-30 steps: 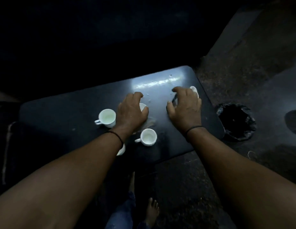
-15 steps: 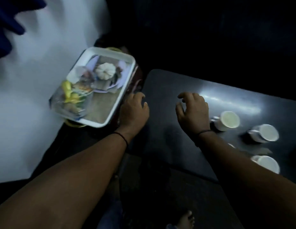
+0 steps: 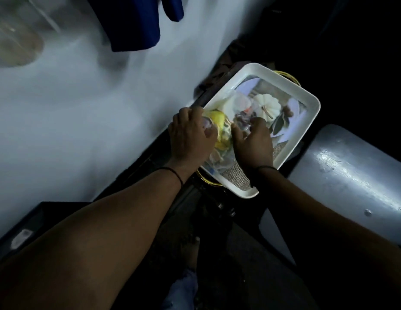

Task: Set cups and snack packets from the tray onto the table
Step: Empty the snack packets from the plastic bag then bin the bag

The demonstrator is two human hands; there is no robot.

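Over the near-left end of the white tray both hands are down among the snack packets. Tray is rectangular, raised rim, printed picture on its floor (pale pumpkin, leaves). It sits tilted in the view, on a dark stand with a yellow ring showing under the near and far corners.

Left hand: back of hand to camera, at the tray's left rim. Fingers curled down over a yellow-and-clear packet; thumb lies along the packet's near side. Looks like a grip on the packet, though the fingertips are hidden and the picture is blurred. Thin dark band on the wrist.

Right hand: just beside the left, further into the tray. Fingers bent, tips on clear crinkled wrapping at the tray's middle. Whether it pinches the wrapping or only touches it, cannot tell. Dark band on this wrist too.

Packets: a loose heap, clear plastic with yellow contents, lying between and under the two hands, all inside the tray rim. Count not readable.

Table: dark glossy top with a light streak, to the right of the tray and apart from it.

Other: pale wall left of the tray; blue cloth hanging at top; bare foot on the dark floor below.
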